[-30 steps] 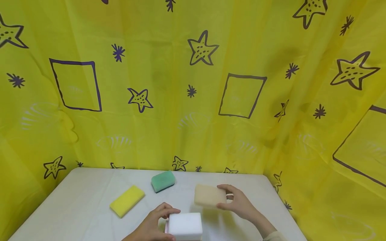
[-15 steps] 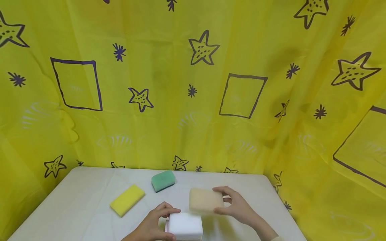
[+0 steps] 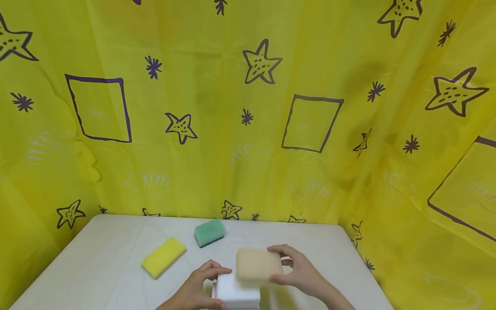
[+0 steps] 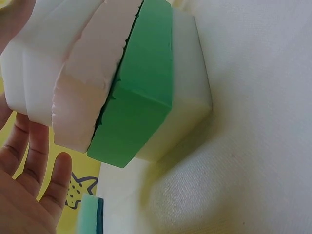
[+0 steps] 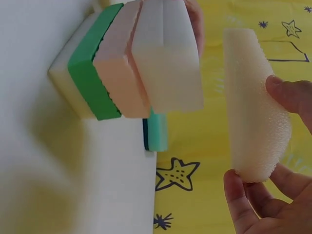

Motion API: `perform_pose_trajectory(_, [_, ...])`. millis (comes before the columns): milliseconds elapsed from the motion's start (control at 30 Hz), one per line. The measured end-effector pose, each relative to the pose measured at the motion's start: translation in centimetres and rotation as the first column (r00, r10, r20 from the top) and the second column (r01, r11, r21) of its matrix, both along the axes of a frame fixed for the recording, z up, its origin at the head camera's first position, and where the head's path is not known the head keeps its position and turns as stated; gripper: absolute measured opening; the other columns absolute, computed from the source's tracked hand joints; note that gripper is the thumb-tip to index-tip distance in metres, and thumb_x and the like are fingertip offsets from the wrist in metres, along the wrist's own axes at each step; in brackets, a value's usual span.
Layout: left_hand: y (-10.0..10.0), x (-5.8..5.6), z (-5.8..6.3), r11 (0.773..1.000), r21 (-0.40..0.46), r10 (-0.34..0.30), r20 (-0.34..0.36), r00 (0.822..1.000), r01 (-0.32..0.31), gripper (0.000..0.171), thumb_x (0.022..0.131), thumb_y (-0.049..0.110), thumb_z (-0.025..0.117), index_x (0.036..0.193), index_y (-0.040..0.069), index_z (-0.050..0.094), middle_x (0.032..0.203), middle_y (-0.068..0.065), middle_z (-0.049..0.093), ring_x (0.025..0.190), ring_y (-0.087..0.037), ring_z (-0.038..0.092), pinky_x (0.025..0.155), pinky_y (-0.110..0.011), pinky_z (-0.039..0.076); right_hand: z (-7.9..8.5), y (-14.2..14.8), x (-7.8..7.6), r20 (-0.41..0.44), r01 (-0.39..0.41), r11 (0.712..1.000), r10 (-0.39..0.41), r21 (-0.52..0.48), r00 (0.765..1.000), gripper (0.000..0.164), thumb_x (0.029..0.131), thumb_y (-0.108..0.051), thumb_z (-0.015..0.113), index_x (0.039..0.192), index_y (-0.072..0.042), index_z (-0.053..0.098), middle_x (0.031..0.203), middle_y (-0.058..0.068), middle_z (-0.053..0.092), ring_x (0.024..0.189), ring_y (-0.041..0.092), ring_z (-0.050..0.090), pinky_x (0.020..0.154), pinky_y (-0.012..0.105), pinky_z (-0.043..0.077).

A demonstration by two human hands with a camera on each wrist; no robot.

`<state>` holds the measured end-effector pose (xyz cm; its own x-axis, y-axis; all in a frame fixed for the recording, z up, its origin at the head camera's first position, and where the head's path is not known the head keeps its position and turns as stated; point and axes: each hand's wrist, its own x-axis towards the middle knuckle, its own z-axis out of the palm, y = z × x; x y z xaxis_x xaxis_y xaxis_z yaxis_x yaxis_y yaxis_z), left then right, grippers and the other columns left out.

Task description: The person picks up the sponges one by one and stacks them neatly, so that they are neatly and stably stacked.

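My right hand (image 3: 300, 271) pinches a cream foam sponge (image 3: 255, 263) by its right end, thumb at the near edge and fingers at the far edge. In the head view the sponge overlaps the back of a white sponge (image 3: 234, 297); the right wrist view shows a gap between them. This white sponge tops a stack at the near edge of the view. Below it lie a pink sponge (image 4: 90, 78), a green one (image 4: 141, 73) and a whitish one (image 4: 187, 73) at the bottom. My left hand (image 3: 197, 288) grips the top white sponge from the left.
A yellow sponge (image 3: 163, 258) lies on the white-covered table (image 3: 104, 254) left of the stack. Farther back lies a green sponge (image 3: 209, 233) with a dark underside. A yellow curtain (image 3: 209, 168) with drawn starfish hangs behind the table and along its sides.
My right hand has carried the cream sponge leftward and nearer, from right of the stack to over its top. My left hand has stayed in place on the white sponge.
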<state>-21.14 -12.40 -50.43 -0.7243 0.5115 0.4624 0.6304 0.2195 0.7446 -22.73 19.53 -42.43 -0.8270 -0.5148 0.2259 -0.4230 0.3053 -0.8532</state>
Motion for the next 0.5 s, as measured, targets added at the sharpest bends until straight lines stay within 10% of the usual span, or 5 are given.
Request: perform_pose_trajectory(500, [-0.1,-0.1,0.1,0.999,0.018,-0.028,-0.021,0.999,0.029,0.061,0.073,0.027,0.088,0.127,0.012,0.064,0.111,0.002,0.057,0.101,-0.003,0.051,0.083,-0.026,0.048,0.0,-1.4,1.4,-0.022,-0.049,0.998,0.050,0.025,0.999,0.057,0.079,-0.022,0.084,0.127,-0.003,0.059,0.121,0.012,0.061,0.104,0.006,0.055,0.089,0.024,0.050])
